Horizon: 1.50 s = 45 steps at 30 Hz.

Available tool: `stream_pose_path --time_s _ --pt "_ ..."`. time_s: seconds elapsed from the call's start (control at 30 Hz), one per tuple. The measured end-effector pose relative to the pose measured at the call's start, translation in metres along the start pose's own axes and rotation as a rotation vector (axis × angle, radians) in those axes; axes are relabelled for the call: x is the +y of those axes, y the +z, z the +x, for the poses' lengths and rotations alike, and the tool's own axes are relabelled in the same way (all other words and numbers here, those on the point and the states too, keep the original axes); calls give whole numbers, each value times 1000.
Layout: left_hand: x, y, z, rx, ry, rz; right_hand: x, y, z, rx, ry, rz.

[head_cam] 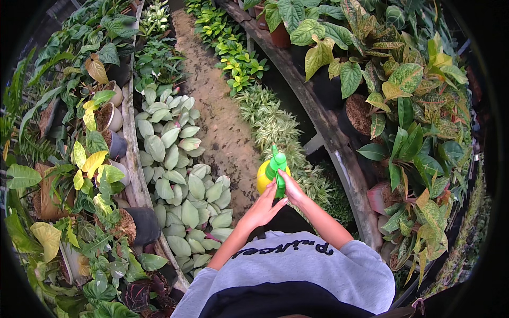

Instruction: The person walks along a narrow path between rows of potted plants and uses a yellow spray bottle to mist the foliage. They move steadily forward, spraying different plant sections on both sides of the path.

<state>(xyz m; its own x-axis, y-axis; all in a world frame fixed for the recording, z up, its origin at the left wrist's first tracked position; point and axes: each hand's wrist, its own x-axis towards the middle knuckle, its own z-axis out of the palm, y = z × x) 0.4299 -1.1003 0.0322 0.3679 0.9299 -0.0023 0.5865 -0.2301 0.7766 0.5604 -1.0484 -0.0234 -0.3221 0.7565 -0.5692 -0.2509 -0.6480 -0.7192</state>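
Observation:
A pressure spray bottle with a yellow tank [262, 179] and a green pump head and handle is held out before me, its nozzle pointing away. My right hand [291, 187] grips the green handle from the right side. My left hand [264, 204] is at the bottle's near left side, its fingertips against the handle and its thumb reaching towards my right hand; how firmly it holds cannot be told. Beneath the bottle are the dirt path [222, 131] and a row of striped spider-like plants [274, 123]. The bottle's underside is hidden.
Pale-leaved plants [171, 147] border the path on the left. A weathered bench edge [129, 119] with potted plants runs beyond them. On the right, another raised bench edge [314, 107] carries potted foliage [409, 151] that overhangs it. Yellow-green shrubs [238, 59] line the path farther ahead.

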Motion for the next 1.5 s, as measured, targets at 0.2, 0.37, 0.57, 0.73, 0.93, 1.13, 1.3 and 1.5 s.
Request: stream_pose_path --time_s 0.2,0.37,0.57,0.73,0.93,1.13,1.3,1.5 --pt "-30 -44 -47 212 -286 -571 -14 13 -2 -71 -32 -547" --pt "-61 -55 -101 523 -436 -720 -32 34 -4 -304 56 -812" --pt "-71 -49 -152 666 -495 -788 -24 55 -7 -323 23 -639" --pt "-76 -40 -190 733 -533 -806 -16 92 -34 -555 112 -928" --pt "-73 -31 -225 773 -560 -813 -15 101 -22 -399 79 -656" --pt "-74 -15 -251 819 -584 -852 2 105 -22 -409 17 -619" --pt "-83 0 -267 936 -595 -740 14 124 -30 -615 44 -952" --pt "-82 20 -282 993 -738 -437 41 126 -58 -801 294 -1153"
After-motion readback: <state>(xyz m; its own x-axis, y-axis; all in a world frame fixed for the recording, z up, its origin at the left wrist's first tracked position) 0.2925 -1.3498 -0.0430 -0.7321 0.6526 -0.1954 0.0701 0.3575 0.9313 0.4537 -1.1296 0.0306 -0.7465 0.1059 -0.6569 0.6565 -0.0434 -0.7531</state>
